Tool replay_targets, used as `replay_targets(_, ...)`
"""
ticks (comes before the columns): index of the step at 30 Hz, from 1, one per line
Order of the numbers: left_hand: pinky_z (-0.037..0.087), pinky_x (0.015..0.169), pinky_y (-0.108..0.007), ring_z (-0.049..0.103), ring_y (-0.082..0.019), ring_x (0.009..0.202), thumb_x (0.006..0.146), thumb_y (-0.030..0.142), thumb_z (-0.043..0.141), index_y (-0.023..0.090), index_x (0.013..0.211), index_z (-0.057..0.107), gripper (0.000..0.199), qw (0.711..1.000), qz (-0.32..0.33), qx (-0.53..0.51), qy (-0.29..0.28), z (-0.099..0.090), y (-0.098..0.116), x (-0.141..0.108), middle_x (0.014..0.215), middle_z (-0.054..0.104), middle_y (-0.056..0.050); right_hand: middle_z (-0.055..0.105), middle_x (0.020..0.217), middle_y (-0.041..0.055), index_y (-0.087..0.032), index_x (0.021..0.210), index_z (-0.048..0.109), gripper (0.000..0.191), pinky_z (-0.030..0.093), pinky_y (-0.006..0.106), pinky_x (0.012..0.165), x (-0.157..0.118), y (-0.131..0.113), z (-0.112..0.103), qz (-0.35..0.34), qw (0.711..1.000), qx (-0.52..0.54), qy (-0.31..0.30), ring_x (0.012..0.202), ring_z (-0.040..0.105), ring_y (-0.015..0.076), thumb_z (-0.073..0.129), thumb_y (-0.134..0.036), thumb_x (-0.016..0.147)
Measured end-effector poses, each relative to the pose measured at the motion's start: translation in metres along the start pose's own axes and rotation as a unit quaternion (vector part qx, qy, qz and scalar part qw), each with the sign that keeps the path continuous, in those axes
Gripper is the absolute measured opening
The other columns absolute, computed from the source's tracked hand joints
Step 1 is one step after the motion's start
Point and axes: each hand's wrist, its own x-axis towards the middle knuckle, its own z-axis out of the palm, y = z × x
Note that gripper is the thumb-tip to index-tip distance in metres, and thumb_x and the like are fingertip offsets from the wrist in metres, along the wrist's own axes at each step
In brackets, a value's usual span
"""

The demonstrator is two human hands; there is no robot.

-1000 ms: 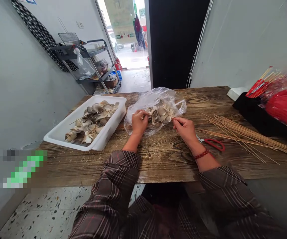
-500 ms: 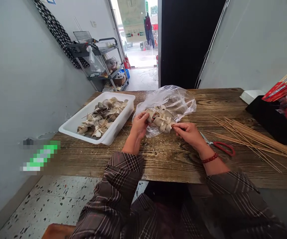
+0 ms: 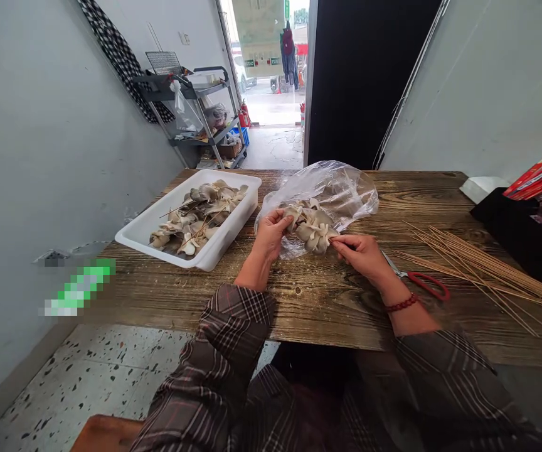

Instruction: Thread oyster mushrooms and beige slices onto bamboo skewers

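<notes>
A bunch of grey-white mushrooms [image 3: 315, 232] is held between my two hands, over the near edge of a clear plastic bag [image 3: 341, 191]. My left hand [image 3: 271, 233] pinches the mushrooms at their left end. At their right end, my right hand [image 3: 358, 253] has thumb and fingers closed on a thin skewer, of which only a short bit shows. To the left, a white tray [image 3: 228, 242] holds more mushrooms [image 3: 189, 220] with thin skewers lying on them.
Scissors with red handles [image 3: 428, 285] and a spread pile of thin skewers [image 3: 492, 260] lie on the wooden table [image 3: 327, 314] at the right. Beyond them are a black box [image 3: 510, 232] and red packets. A grey cart [image 3: 196, 94] stands past the table.
The whole view has shifted slightly, so things appear a little further right. Both hands keep their hold, and the mushrooms between them look almost the same.
</notes>
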Motion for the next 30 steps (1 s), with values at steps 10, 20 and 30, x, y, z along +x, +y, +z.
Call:
replay_targets(10,0.033,0.048,-0.019,0.050,-0.007,0.052,0.061,0.026,0.079,0.015,0.072,0.066,0.020,0.998,0.024,0.051,-0.026,-0.0029,0.0013,0.0003,0.062,0.062,0.001,0.059,0.051,0.0002,-0.013,0.084,0.078,0.039,0.034,0.024,0.046,-0.0007,0.0015,-0.0004,-0.001,1.000,0.003,-0.004,0.045,0.046,0.0111,0.061,-0.048,0.076)
replay_targets(20,0.037,0.055,-0.020,0.050,-0.008,0.058,0.060,0.026,0.081,0.015,0.074,0.070,0.020,0.994,0.032,0.085,-0.069,-0.0008,0.0065,-0.0040,0.064,0.063,0.001,0.062,0.055,0.0015,-0.015,0.084,0.078,0.037,0.036,0.025,0.048,-0.0009,0.0014,0.0016,-0.014,1.000,-0.015,0.005,0.048,0.050,0.0133,0.059,-0.047,0.078)
replay_targets(30,0.046,0.062,-0.022,0.058,-0.011,0.069,0.058,0.037,0.085,0.016,0.084,0.071,0.036,0.996,-0.038,-0.006,-0.080,-0.0004,0.0073,-0.0066,0.081,0.068,-0.002,0.061,0.054,0.0006,-0.014,0.085,0.076,0.040,0.035,0.024,0.044,-0.0007,0.0022,0.0019,-0.008,1.000,0.002,0.026,0.042,0.047,0.0110,0.059,-0.050,0.080)
